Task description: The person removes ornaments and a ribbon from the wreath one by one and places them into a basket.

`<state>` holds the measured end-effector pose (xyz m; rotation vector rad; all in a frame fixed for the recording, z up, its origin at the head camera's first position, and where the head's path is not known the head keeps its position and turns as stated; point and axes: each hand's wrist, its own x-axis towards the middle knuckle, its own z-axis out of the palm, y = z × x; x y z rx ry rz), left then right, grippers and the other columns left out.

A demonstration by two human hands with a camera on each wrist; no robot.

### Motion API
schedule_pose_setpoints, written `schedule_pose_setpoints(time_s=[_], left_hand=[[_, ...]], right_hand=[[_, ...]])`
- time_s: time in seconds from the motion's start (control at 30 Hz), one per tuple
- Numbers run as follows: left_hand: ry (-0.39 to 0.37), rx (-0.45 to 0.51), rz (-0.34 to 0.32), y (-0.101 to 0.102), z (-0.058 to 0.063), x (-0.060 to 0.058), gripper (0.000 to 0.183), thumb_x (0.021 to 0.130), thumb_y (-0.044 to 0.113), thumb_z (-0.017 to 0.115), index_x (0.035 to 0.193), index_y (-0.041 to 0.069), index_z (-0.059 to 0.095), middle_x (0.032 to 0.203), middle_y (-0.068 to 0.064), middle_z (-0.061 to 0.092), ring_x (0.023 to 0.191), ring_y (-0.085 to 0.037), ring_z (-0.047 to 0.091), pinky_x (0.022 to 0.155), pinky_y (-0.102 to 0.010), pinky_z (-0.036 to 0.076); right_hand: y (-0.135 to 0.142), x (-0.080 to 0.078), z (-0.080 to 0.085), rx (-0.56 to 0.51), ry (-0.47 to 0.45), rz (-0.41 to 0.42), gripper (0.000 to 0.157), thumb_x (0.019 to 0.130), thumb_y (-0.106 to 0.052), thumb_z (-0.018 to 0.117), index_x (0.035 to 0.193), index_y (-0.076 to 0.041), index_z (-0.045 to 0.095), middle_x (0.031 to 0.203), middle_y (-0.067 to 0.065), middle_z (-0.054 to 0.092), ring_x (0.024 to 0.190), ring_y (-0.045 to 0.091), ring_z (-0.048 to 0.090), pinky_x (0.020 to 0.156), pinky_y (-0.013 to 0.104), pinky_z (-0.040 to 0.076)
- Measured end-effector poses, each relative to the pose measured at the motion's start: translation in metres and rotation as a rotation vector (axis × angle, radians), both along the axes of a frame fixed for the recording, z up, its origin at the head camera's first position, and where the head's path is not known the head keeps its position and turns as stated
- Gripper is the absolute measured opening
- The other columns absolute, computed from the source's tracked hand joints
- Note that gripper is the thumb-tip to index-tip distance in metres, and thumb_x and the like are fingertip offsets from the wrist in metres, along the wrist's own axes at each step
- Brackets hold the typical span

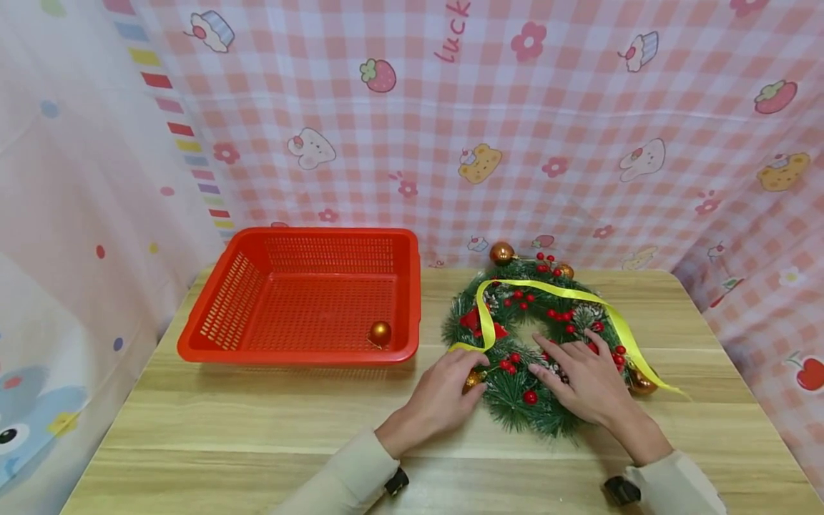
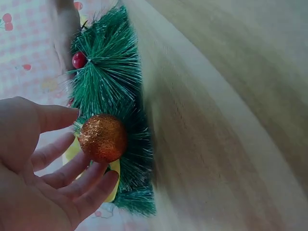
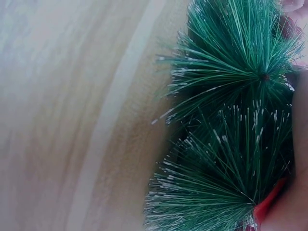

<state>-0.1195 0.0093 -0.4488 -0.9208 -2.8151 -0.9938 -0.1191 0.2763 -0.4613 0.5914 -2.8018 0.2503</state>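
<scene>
Tabletop (image 1: 257, 429) lay beneath parted fingers (image 2: 96, 195); the left hand (image 1: 439, 393) half hid a ball (image 1: 473, 379), the right hand (image 1: 594, 379) some wreath (image 1: 528, 413).

Pink-and-white checked cloth (image 1: 418, 121), printed with strawberries, bears and flowers, hangs across top of frame, folding round a corner at right. Pinkish-red word "luck" (image 1: 452, 32) upper centre. Left edge: white cloth with coloured dots (image 1: 84, 179); multicoloured striped border (image 1: 187, 146) between. Pale wood-grain tabletop (image 1: 270, 415) below. Light soft.
</scene>
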Motion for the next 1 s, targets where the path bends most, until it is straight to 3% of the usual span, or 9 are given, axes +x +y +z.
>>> schedule_pose_setpoints(time_s=[0.13,0.27,0.47,0.6,1.0], left_hand=[[-0.007,0.008,0.023,0.002,-0.001,-0.004,0.034,0.089,0.016,0.073,0.121,0.016,0.061,0.114,-0.001,0.064,0.099,-0.014,0.062,0.076,-0.028,0.052],[-0.072,0.090,0.037,0.003,0.000,-0.007,0.033,0.087,0.008,0.071,0.118,0.016,0.062,0.101,0.002,0.062,0.085,-0.009,0.057,0.073,-0.023,0.047],[-0.283,0.276,0.062,0.003,0.005,-0.011,0.032,0.085,0.004,0.064,0.115,0.015,0.063,0.094,0.005,0.064,0.087,-0.009,0.060,0.080,-0.024,0.049],[-0.383,0.369,0.072,0.005,0.008,-0.013,0.030,0.085,0.005,0.063,0.114,0.015,0.062,0.093,0.004,0.065,0.087,-0.008,0.062,0.082,-0.025,0.050],[-0.506,0.457,0.096,0.013,0.010,-0.013,0.025,0.089,0.007,0.063,0.112,0.016,0.063,0.095,0.005,0.066,0.087,-0.007,0.061,0.081,-0.026,0.050]], right_hand=[[-0.001,0.000,0.000,0.000,-0.017,-0.004,0.054,0.097,-0.047,0.056,0.140,-0.014,0.057,0.108,0.014,0.072,0.101,0.035,0.064,0.112,0.060,0.020],[-0.002,-0.001,0.000,-0.003,-0.030,-0.005,0.054,0.097,-0.048,0.056,0.140,-0.014,0.057,0.108,0.014,0.072,0.102,0.035,0.064,0.112,0.060,0.020],[-0.002,-0.002,0.002,-0.004,-0.020,-0.006,0.054,0.097,-0.048,0.056,0.140,-0.015,0.058,0.107,0.013,0.072,0.101,0.034,0.064,0.112,0.060,0.020],[-0.003,-0.002,0.001,-0.011,-0.016,-0.006,0.054,0.097,-0.048,0.057,0.139,-0.014,0.058,0.107,0.013,0.072,0.101,0.034,0.064,0.112,0.060,0.020],[-0.002,-0.001,-0.001,-0.011,-0.011,-0.013,0.054,0.096,-0.048,0.058,0.137,-0.013,0.060,0.106,0.013,0.072,0.100,0.034,0.065,0.112,0.059,0.020]])
